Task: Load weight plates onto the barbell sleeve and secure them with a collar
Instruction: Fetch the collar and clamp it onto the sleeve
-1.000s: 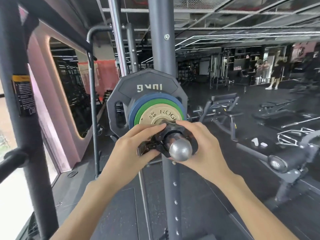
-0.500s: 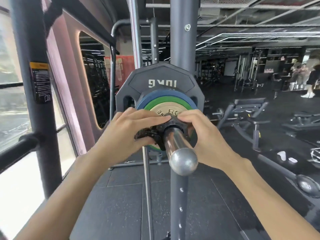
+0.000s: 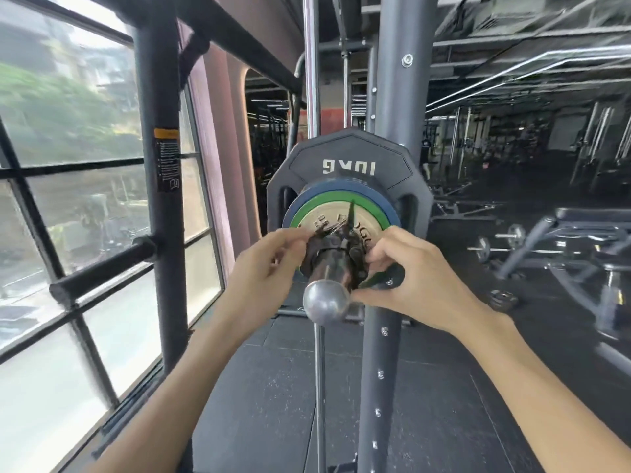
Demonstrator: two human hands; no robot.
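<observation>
Noting black plate [image 3: 348, 165], many-sided, marked 10KG upside down, sitting rearmost on sleeve [image 3: 329, 268]. Stepping down in front, flush together: blue plate [image 3: 327, 190], green plate [image 3: 306, 209], cream plate [image 3: 326, 220] bearing dark lettering. Ending sleeve in shiny round knob. Pinching black collar [image 3: 336, 247], motion-blurred, close against cream plate: left hand [image 3: 263, 268] nipping its left edge, right hand [image 3: 416, 278] curling fingers round its right.
</observation>
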